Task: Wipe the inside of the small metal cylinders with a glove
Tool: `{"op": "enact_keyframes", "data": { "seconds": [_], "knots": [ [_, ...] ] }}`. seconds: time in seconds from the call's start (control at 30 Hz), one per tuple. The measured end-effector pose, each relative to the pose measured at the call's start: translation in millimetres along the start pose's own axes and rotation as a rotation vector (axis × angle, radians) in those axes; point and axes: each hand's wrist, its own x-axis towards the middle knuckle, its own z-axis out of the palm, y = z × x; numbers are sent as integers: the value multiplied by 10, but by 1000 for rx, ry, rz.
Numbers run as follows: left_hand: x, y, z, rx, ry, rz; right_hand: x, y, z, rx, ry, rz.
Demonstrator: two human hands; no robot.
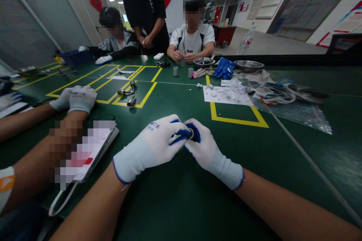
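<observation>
Over the near part of the green table, my left hand (158,139) and my right hand (205,143) meet, both in white gloves with blue palms. Their fingers close round a small round metal part (191,134). Only a shiny curved rim of it shows; the fingers cover the rest, so its exact kind is unclear. Ahead and to the left, several metal cylinders with thin stems (131,93) lie inside a yellow taped outline. Two grey metal cups (175,71) stand farther back.
Left of me, a co-worker's gloved hands (82,99) rest by a white device (96,147) with a cable. White paper (226,95), plastic bags (299,113), blue gloves (224,68) and metal bowls (203,62) lie right of centre. Several people are across the green table (254,165).
</observation>
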Motion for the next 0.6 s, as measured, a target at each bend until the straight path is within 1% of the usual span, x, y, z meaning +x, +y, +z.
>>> {"op": "enact_keyframes", "data": {
  "seconds": [0.17,0.27,0.33,0.4,0.47,0.53,0.6],
  "knots": [
    [-22,-45,5,-22,-20,-8,-10,-9,3,-38,-48,-40],
    [-28,-75,-15,-93,-30,-35,-12,-16,0,-65,-67,-56],
    [-18,-96,-22,-157,-21,-80,-8,-13,-2,-78,-53,-55],
    [1,-110,-19,-221,13,-150,-1,0,-1,-87,-6,-58],
    [25,-113,-11,-250,79,-205,6,20,4,-92,54,-63],
    [44,-100,-2,-259,148,-220,10,37,10,-83,100,-64],
    [57,-78,1,-283,190,-217,8,45,19,-58,122,-76]
  ]
}}
